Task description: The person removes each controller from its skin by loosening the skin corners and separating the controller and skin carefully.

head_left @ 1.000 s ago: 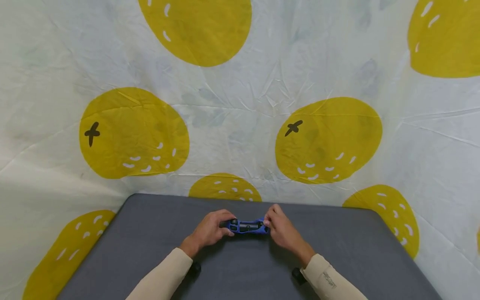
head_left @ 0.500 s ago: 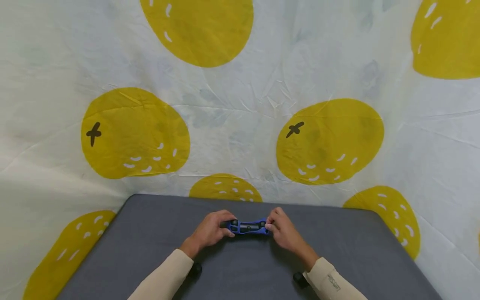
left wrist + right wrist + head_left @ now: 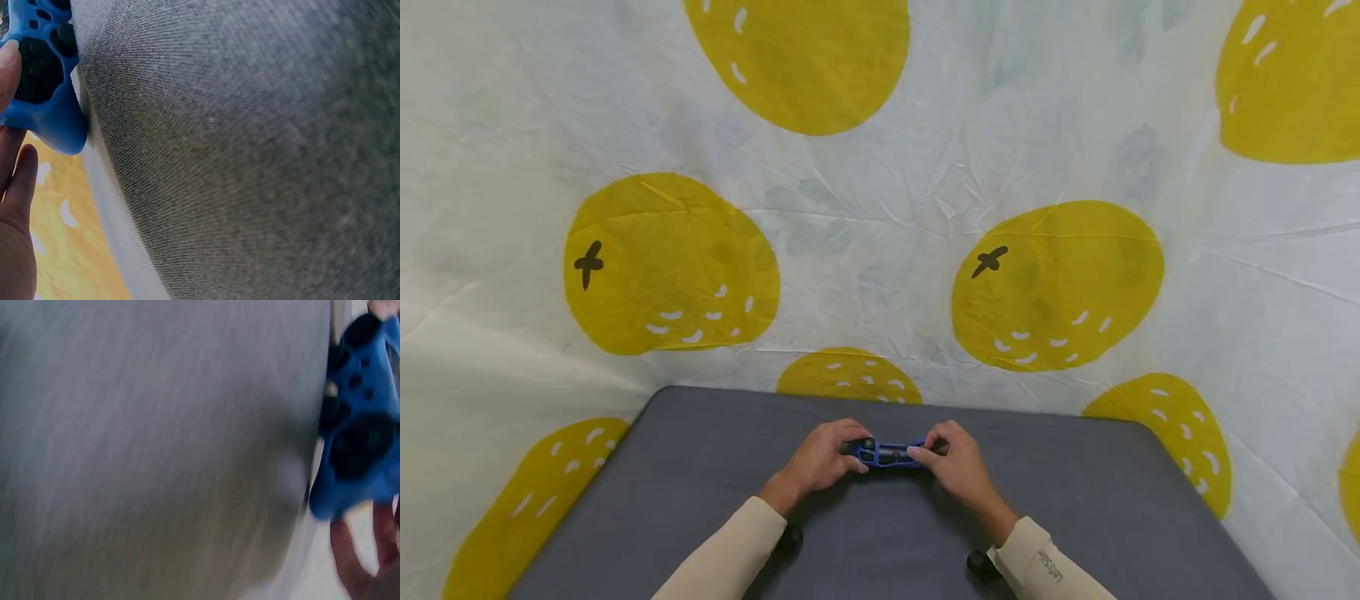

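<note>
Blue rubbery sleeve (image 3: 59,128) seems mostly on the black gamepad (image 3: 889,456); left hand (image 3: 818,456) and right hand (image 3: 961,468) grip its ends; what remains, I can't tell.

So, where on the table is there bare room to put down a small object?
On the gray table: left, between left sleeve and left edge; right, between right sleeve and right edge; also between the sleeves, in front of the blue game controller. It is crowded at the controller, where left grip and right grip hold it.
</note>
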A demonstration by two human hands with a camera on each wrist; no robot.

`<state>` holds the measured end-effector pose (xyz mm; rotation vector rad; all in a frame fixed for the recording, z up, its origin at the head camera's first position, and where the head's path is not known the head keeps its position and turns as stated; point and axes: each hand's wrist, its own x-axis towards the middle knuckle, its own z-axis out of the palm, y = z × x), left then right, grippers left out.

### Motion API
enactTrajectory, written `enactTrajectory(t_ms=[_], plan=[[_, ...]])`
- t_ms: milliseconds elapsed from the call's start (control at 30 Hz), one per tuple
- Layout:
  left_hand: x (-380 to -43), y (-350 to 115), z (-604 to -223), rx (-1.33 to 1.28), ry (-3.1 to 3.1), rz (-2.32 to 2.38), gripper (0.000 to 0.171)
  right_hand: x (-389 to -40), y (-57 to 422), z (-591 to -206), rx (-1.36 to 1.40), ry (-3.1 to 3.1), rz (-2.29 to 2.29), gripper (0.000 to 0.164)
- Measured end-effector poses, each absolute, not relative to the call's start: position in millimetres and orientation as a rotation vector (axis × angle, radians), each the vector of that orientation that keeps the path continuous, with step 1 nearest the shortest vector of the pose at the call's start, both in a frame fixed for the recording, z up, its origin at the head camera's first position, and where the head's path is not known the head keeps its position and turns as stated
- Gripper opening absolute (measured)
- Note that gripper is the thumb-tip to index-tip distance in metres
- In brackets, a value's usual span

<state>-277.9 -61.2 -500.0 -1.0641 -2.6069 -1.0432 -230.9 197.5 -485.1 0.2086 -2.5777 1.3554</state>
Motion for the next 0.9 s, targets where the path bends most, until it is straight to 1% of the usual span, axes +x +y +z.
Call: enactTrajectory(t_ms=[100,167,267,500,633,800,900], plan=[[-277,-61,-499,-1.065,-2.621,-1.073,0.037,-231,189,-485,0.124,-2.598,1.236,0.035],[-277,-61,-499,-1.066,-2.622,-1.083,0.037,-231,186,-486,0.116,-2.597,1.218,0.036],[-276,-61,-499,-1.061,-2.629,-1.084,0.037,-231,187,-485,0.145,-2.609,1.236,0.033],[-275,-62,-497,-1.029,-2.656,-1.091,0.037,-231,196,-483,0.376,-2.687,1.247,0.017],[-274,-62,-497,-1.03,-2.654,-1.089,0.038,-231,205,-483,0.558,-2.735,1.127,0.009],[-275,-62,-498,-1.047,-2.652,-1.073,0.038,-230,211,-485,0.753,-2.681,0.913,0.007],[-276,-62,-498,-1.047,-2.661,-1.08,0.039,-230,208,-488,0.809,-2.587,0.802,0.009]])
